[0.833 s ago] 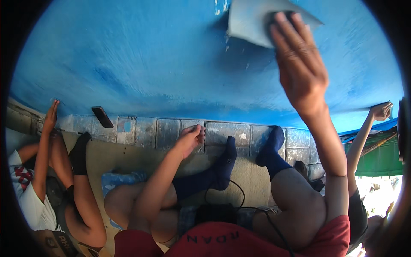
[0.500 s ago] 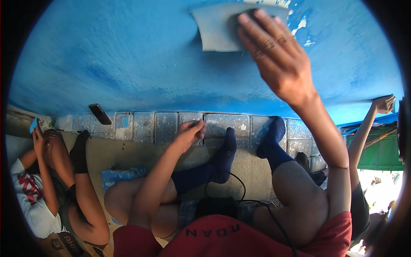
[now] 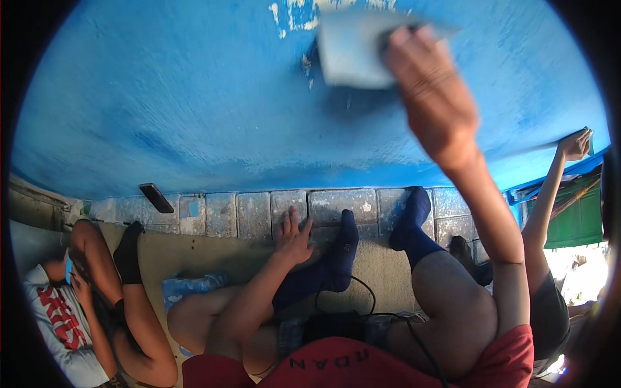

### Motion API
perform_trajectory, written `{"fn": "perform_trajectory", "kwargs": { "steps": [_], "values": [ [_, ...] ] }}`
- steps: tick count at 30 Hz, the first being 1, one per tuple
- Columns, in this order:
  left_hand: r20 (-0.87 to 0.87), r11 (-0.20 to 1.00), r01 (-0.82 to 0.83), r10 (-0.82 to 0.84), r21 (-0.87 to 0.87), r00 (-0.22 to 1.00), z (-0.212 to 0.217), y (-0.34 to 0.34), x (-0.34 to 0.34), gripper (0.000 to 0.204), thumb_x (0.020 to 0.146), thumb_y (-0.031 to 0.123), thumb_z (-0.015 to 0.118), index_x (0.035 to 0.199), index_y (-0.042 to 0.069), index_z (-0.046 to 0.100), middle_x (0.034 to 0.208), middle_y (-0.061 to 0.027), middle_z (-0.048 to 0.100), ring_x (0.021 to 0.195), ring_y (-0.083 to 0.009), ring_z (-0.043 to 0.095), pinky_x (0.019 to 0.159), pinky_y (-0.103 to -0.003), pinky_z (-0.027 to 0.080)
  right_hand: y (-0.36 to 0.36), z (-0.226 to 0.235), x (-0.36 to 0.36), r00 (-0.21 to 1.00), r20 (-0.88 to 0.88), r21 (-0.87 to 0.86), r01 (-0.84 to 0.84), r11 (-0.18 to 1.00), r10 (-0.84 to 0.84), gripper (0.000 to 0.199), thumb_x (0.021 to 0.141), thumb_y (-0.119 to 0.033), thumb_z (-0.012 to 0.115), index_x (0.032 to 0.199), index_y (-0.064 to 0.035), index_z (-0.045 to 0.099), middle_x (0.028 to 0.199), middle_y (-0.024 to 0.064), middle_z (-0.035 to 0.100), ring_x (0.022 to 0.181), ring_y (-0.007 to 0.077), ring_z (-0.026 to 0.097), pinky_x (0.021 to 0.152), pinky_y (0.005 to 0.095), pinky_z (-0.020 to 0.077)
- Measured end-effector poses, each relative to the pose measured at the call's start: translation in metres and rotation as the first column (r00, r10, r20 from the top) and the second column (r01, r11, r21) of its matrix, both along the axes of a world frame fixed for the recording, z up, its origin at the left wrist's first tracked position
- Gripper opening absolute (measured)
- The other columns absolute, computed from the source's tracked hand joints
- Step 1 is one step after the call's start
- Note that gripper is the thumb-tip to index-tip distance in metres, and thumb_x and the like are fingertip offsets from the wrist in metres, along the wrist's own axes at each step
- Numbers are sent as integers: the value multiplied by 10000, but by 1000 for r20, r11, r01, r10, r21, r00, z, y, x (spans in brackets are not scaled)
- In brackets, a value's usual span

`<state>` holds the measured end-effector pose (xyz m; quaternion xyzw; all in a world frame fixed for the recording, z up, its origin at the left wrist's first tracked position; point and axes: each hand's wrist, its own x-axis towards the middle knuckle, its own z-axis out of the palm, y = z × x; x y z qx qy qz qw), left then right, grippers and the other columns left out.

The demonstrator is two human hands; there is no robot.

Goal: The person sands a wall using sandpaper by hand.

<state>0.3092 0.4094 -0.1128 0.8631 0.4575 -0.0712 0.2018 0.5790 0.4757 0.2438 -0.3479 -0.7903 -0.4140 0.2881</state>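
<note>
My right hand [image 3: 436,97] is at the upper part of a blue wall [image 3: 213,97], its fingers laid over a pale grey sheet of sandpaper [image 3: 352,55]. Hand and sheet are blurred, and one side of the sheet stands off the wall and casts a shadow. Around it, whitish patches show through the blue paint. Lower down, my left hand [image 3: 293,239] has its fingers spread over the grey paving blocks at the wall's foot, holding nothing. Whether its fingertips touch the blocks I cannot tell.
A dark phone [image 3: 156,198] leans near the wall's base on the paving blocks [image 3: 252,210]. My socked feet rest beside the wall, and a black cable [image 3: 372,291] loops between my legs. One person sits at left; another person's hand [image 3: 574,143] is against the wall at right.
My right hand and the sandpaper have shifted to the right and slightly down, baring chipped paint at the left. My left hand has gone from curled to spread. The view has tilted a little.
</note>
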Motion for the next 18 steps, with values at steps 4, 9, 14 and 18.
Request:
{"fn": "perform_trajectory", "kwargs": {
  "steps": [4, 9, 14, 18],
  "values": [
    [-92, 991, 91, -100, -95, 991, 2, 9, -2, 903, 891, 552, 631, 1604, 196, 207, 1637, -297, -13, 1510, -496, 14, 1194, -602, 91, -2, -8, 1, 997, 79, -76, 4, 997, 2, 424, 761, 22, 654, 1174, -46, 724, 1343, 96, 639, 1289, 301, 576, 1088, 437, 472],
    [-86, 993, 97, -103, -64, 991, 0, 8, -3, 922, 892, 558, 629, 1609, 188, 181, 1638, -296, -15, 1510, -500, -13, 1205, -594, 47, 4, -21, 3, 998, 53, -58, -15, 998, 19, 438, 745, 17, 666, 1174, -47, 725, 1364, 87, 629, 1304, 295, 565, 1085, 441, 473],
    [-81, 988, 96, -106, -118, 991, 2, 12, -2, 919, 896, 542, 630, 1596, 120, 211, 1629, -319, -18, 1506, -511, -20, 1207, -591, 44, 1, 1, 15, 995, -91, 103, 49, 993, -40, 451, 740, 39, 663, 1180, -38, 720, 1346, 116, 638, 1298, 314, 567, 1079, 454, 468],
    [-100, 989, 114, -123, -91, 987, 1, 13, 1, 928, 894, 540, 633, 1588, 83, 218, 1623, -333, -20, 1504, -516, -25, 1206, -593, 43, -6, -30, 16, 998, 64, -69, 24, 997, -19, 425, 761, -25, 672, 1183, -51, 719, 1384, 80, 615, 1323, 302, 547, 1097, 450, 463]
  ]
}}
